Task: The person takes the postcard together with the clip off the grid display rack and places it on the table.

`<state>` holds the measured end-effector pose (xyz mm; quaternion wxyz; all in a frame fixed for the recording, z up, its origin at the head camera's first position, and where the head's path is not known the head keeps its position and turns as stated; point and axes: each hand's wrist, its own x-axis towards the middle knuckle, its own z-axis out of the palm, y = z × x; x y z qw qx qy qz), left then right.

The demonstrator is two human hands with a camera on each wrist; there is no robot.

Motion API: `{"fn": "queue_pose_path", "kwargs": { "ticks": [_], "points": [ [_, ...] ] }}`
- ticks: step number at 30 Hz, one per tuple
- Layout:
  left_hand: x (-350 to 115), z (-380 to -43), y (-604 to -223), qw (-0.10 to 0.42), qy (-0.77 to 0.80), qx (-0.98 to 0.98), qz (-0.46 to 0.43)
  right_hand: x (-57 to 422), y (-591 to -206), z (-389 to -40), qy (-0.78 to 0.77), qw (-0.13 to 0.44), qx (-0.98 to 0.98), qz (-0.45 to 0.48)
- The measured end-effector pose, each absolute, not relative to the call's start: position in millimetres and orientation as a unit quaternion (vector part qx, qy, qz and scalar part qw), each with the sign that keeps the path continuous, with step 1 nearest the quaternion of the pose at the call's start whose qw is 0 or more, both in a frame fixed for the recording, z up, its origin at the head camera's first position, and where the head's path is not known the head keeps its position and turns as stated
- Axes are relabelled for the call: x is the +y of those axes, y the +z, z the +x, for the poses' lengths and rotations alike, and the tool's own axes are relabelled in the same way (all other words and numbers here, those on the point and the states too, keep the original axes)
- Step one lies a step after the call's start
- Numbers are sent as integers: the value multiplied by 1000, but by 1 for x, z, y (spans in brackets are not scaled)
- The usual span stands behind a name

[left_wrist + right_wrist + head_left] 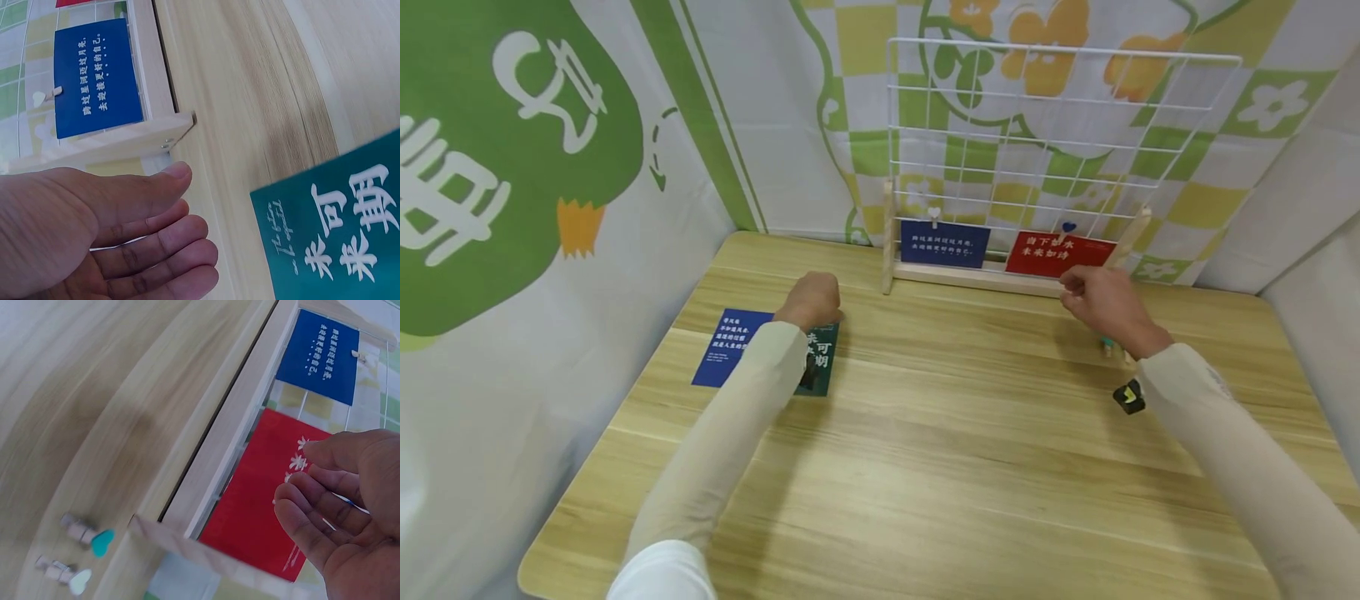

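Observation:
My left hand (811, 302) hovers by the green card (822, 360), fingers loosely bent and holding nothing in the left wrist view. Beside that card lies a blue card (718, 350), partly hidden by my sleeve. My right hand (1108, 304) is in front of the red card (1037, 255), its fingers relaxed with nothing between them. A blue heart clothespin (1067, 227) fastens the red card to the white wire grid rack (1037, 158). Left of it hangs another blue card (942, 243), held by a white heart clothespin (934, 214).
Two loose clothespins, one with a teal heart (102, 542) and one with a pale heart (80, 582), lie on the wooden table (955, 467) by the rack's right foot. A small black item with a yellow mark (1129, 397) sits near my right sleeve.

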<state>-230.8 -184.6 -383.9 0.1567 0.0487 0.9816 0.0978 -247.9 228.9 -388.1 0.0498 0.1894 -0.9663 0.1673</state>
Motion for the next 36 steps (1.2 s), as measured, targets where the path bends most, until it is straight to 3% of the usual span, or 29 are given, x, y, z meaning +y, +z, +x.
{"fn": "queue_pose_path", "kwargs": {
  "ticks": [11,19,29,36],
  "points": [
    [-173,-238,-386,144,108,982,58,200,-385,-261,188,70,-955,218],
    [-163,-243,-384,141,99,982,73,177,-374,-267,189,53,-954,225],
    [-154,-249,-375,129,113,983,71,145,-368,-280,205,82,-943,251],
    [-146,-253,-371,132,101,983,75,127,-362,-283,217,61,-942,250]
  ]
}}
